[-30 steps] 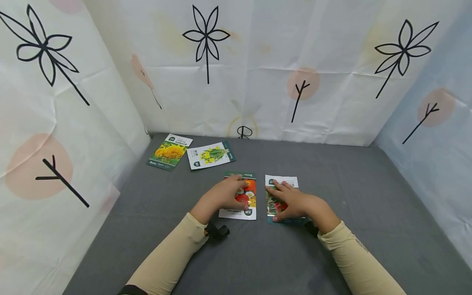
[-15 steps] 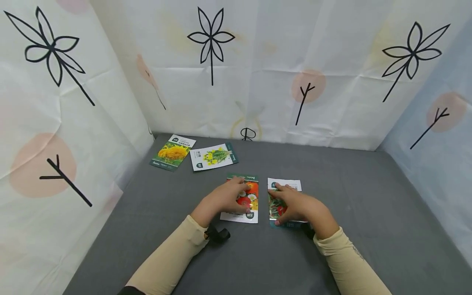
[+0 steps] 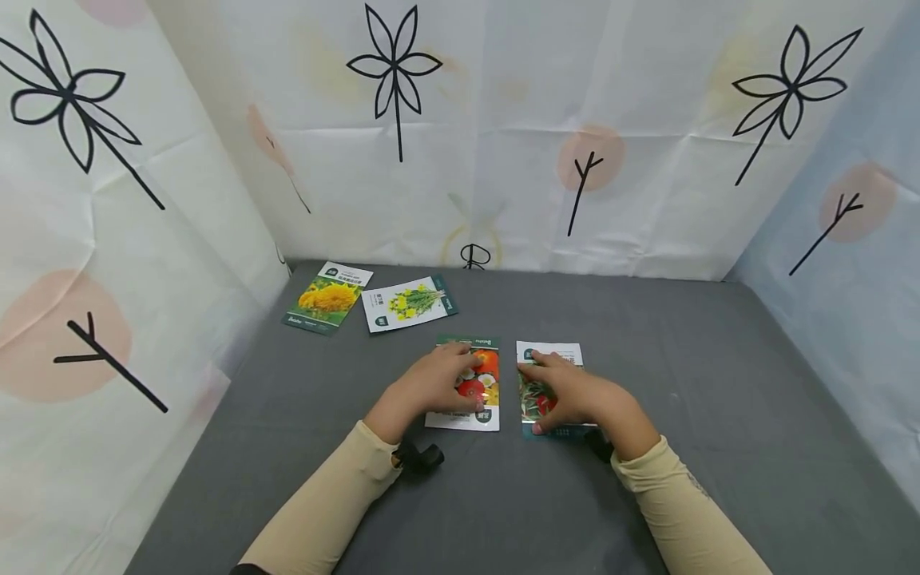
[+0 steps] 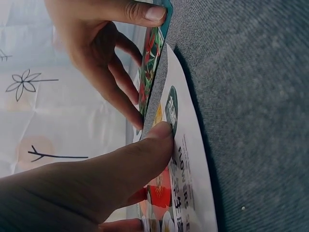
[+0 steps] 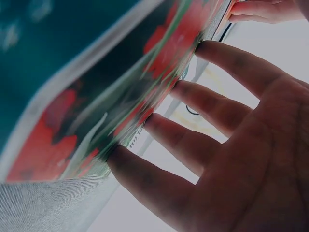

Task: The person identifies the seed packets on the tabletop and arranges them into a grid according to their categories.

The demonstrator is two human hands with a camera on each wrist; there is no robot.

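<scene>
In the head view my left hand (image 3: 430,383) rests on a flower seed packet (image 3: 490,391) with red, orange and white blooms. Its thumb presses the white end, which carries the printed word FLOWERS in the left wrist view (image 4: 186,150), and the other fingers spread over the far part. To the right, my right hand (image 3: 580,394) touches a second seed packet (image 3: 533,406) showing red flowers among green leaves. Its fingertips sit along the picture in the right wrist view, fingers fairly straight and apart, the thumb at the dark green end. Both packets lie side by side with a narrow gap.
Farther back on the grey tabletop (image 3: 690,479) lie a packet with an orange-yellow flower (image 3: 329,298) and a white packet with yellow blossoms (image 3: 410,303), their edges nearly meeting. White cloth walls (image 3: 517,96) with plant drawings enclose the back and sides.
The head view shifts slightly. My right wrist has drawn a little to the left, while both hands stay on the same two packets, which keep their places.
</scene>
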